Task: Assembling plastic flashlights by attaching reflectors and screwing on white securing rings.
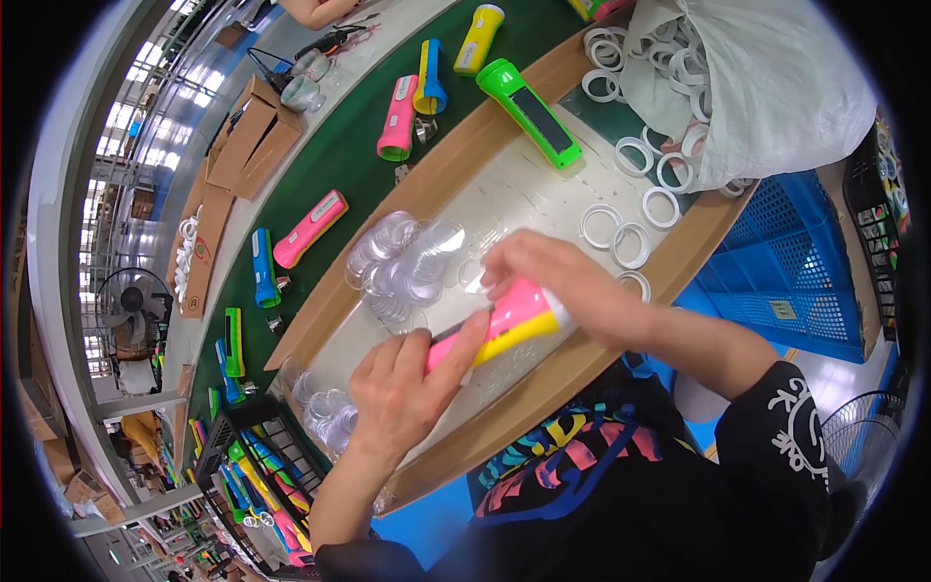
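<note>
A pink and yellow flashlight (511, 318) lies slantwise between my hands, above the pale work surface. My left hand (402, 388) is closed around its handle, thumb along the top. At the wide head end, my right hand (553, 276) curls over the flashlight with bent fingers, slightly blurred. A white ring (560, 308) sits at that head end, partly under my right palm. Clear round discs (407, 262) lie in an overlapping pile just beyond my hands, and another clear-disc cluster (330, 417) lies left of my left wrist. A green flashlight (531, 114) rests farther back.
Loose white rings (630, 245) lie at the right, beside a white sack (766, 87) spilling more. Cardboard edging (572, 383) borders the surface. Flashlight bodies lie along the green belt (339, 145). A black crate (262, 485) stands lower left, a blue crate (786, 262) at right.
</note>
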The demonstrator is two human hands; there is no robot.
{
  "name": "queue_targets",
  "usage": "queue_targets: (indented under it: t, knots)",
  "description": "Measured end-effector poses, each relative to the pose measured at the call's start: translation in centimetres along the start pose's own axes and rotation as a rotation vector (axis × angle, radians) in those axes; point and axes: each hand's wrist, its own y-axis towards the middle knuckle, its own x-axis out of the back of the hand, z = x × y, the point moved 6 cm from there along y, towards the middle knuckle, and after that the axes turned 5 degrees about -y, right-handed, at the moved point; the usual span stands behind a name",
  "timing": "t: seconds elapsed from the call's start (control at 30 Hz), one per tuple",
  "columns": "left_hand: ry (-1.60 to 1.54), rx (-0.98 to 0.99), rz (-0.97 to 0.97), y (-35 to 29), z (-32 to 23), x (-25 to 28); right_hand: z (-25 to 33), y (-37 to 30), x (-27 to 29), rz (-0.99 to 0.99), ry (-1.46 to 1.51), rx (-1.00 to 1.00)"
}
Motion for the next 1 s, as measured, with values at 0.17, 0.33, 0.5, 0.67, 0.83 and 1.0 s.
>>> queue_targets:
  t: [0.17, 0.33, 0.5, 0.67, 0.83, 1.0]
  knots:
    - [-0.714, 0.193, 0.111, -0.6, -0.5, 0.7, 6.4, -4.6, -3.0, -0.016, -0.675, 0.933]
    - [-1.812, 0.177, 0.596, -1.9, -3.1, -0.4, 10.5, -11.4, -8.0, 0.346, -0.792, 1.296]
    - [-0.251, 0.299, 0.277, 0.0, 0.2, 0.2, 1.8, 0.4, -0.2, -0.025, -0.653, 0.289]
    - [0.043, 0.046, 0.049, -0.8, 0.3, -1.9, -2.0, 1.8, -0.4, -0.071, 0.335, -0.287]
    - [-0.052, 0.023, -0.132, -1.0, -0.8, 0.6, 3.0, -1.8, -1.2, 0.087, -0.344, 0.355]
    - [-0.196, 0.028, -0.068, -0.8, -1.0, 1.7, 4.2, -2.8, -1.9, 0.020, -0.309, 0.269]
